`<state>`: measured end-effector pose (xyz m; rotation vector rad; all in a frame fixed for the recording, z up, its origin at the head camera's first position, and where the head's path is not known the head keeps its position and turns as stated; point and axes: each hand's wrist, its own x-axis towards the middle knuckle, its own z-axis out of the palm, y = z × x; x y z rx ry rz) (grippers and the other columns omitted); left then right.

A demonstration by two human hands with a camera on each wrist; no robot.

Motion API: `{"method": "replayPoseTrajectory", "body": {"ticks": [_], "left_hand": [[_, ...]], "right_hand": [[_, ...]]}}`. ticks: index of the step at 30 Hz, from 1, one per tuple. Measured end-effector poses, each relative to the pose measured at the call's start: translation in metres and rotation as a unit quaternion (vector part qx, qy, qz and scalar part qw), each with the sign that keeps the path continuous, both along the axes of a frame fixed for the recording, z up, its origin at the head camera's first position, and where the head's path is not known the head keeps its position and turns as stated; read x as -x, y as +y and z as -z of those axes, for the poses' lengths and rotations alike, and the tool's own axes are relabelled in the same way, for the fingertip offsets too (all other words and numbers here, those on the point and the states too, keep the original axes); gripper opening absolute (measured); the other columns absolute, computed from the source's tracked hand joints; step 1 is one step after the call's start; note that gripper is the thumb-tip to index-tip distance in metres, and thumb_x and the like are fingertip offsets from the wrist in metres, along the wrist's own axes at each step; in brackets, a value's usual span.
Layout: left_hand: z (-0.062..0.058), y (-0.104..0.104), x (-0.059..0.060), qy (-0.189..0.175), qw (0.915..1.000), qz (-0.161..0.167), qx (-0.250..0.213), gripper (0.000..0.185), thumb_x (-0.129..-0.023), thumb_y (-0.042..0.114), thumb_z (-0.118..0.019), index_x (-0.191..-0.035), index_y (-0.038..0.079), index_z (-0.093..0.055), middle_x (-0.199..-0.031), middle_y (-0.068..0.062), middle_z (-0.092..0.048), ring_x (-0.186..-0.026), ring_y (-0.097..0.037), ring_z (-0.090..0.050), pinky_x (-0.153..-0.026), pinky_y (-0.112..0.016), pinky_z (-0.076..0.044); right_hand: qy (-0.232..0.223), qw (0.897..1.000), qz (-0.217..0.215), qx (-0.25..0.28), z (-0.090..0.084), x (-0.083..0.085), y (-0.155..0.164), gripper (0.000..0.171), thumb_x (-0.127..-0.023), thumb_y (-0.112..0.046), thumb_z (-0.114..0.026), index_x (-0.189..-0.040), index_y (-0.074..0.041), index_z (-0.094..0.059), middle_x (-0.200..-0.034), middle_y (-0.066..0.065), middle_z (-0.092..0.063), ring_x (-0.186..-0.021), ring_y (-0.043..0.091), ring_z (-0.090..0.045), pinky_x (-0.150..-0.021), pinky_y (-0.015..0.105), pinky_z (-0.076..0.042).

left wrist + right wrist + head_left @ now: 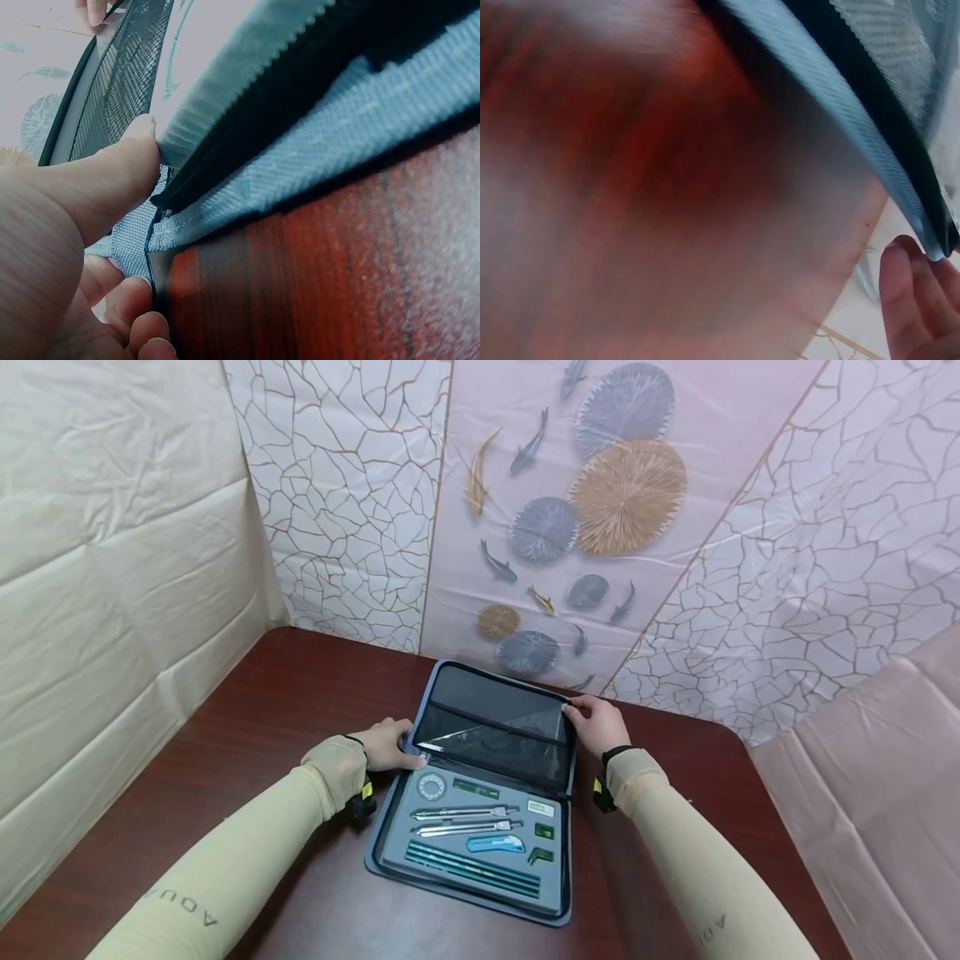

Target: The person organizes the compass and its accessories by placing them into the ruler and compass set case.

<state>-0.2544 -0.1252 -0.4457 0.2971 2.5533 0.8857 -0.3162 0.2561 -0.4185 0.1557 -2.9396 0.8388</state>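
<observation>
A blue-grey zip case (pixel 378 843) of drawing tools lies unfolded on the table. My left hand (pixel 384 745) grips its left edge by the hinge; in the left wrist view the thumb (pixel 127 161) lies on the inner side and the fingers curl beneath the fabric. With my right hand (pixel 598 725) I pinch the top right corner of the raised lid (pixel 487 735), which has dark mesh and a clear pocket inside. Set in the grey foam are two compasses (pixel 465 828), a light-blue cutter (pixel 497 844), several dark green pencils (pixel 472 867) and a white eraser (pixel 541 808).
The foam also carries a round white ring-shaped piece (pixel 431 787), a green sharpener-like block (pixel 544 832) and a long green box (pixel 476 789). The reddish-brown table (pixel 300 693) meets patterned wall cloths (pixel 345 510) at its back and sides.
</observation>
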Motion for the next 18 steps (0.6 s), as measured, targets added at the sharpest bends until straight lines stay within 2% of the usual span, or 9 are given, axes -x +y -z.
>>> {"method": "replayPoseTrajectory", "body": {"ticks": [4,6,8,10,12,15,18], "left_hand": [[0.000,0.000,0.000,0.002,1.0000,-0.001,0.000,0.043,-0.085,0.040,-0.074,-0.104,0.009,-0.052,-0.099,-0.010,-0.045,-0.087,-0.025,-0.042,-0.073,-0.036,-0.037],[0.000,-0.001,0.000,0.000,1.0000,-0.004,0.000,0.042,-0.085,0.040,-0.074,-0.103,0.009,-0.052,-0.099,-0.010,-0.045,-0.088,-0.024,-0.042,-0.073,-0.036,-0.036],[0.000,-0.001,0.000,0.002,1.0000,-0.002,0.000,0.041,-0.085,0.039,-0.074,-0.102,0.009,-0.052,-0.098,-0.010,-0.045,-0.087,-0.025,-0.042,-0.073,-0.036,-0.036],[0.000,-0.002,0.000,0.003,1.0000,0.000,-0.001,0.041,-0.085,0.039,-0.074,-0.101,0.009,-0.052,-0.097,-0.011,-0.045,-0.087,-0.025,-0.042,-0.073,-0.036,-0.036],[0.001,-0.002,-0.001,0.005,1.0000,0.003,-0.003,0.041,-0.085,0.039,-0.074,-0.101,0.009,-0.052,-0.097,-0.011,-0.045,-0.087,-0.025,-0.042,-0.073,-0.036,-0.036],[0.000,-0.002,-0.001,0.003,1.0000,0.000,-0.006,0.040,-0.085,0.039,-0.074,-0.102,0.010,-0.053,-0.099,-0.010,-0.045,-0.088,-0.025,-0.042,-0.074,-0.037,-0.037],[0.000,-0.001,-0.001,0.001,1.0000,-0.003,-0.008,0.040,-0.085,0.039,-0.074,-0.103,0.010,-0.053,-0.100,-0.010,-0.045,-0.089,-0.024,-0.042,-0.075,-0.037,-0.037]], "right_hand": [[-0.028,0.998,0.010,0.049,0.003,-0.002,0.002,0.046,-0.100,-0.038,-0.052,-0.137,-0.011,-0.053,-0.128,0.015,-0.058,-0.111,0.032,-0.057,-0.088,0.049,-0.047],[-0.057,0.994,0.028,0.091,0.002,-0.001,0.002,0.055,-0.100,-0.043,-0.049,-0.143,-0.009,-0.044,-0.129,0.018,-0.055,-0.112,0.033,-0.056,-0.089,0.048,-0.047],[-0.096,0.985,0.054,0.131,0.000,-0.001,0.001,0.059,-0.100,-0.048,-0.045,-0.142,-0.008,-0.044,-0.125,0.018,-0.056,-0.108,0.033,-0.057,-0.087,0.046,-0.048],[-0.134,0.974,0.085,0.159,-0.001,0.000,0.000,0.060,-0.099,-0.053,-0.041,-0.135,-0.006,-0.051,-0.116,0.017,-0.058,-0.099,0.030,-0.059,-0.082,0.043,-0.049],[-0.158,0.967,0.110,0.169,-0.003,0.000,-0.003,0.058,-0.099,-0.056,-0.039,-0.118,-0.006,-0.060,-0.099,0.012,-0.059,-0.087,0.026,-0.058,-0.076,0.039,-0.047],[-0.172,0.959,0.133,0.179,-0.005,0.002,-0.006,0.053,-0.098,-0.058,-0.041,-0.093,-0.008,-0.059,-0.071,0.003,-0.049,-0.066,0.021,-0.049,-0.065,0.036,-0.042],[-0.173,0.957,0.144,0.183,-0.005,0.003,-0.009,0.049,-0.097,-0.056,-0.044,-0.091,-0.009,-0.057,-0.065,0.001,-0.042,-0.060,0.021,-0.043,-0.062,0.036,-0.040]]}}
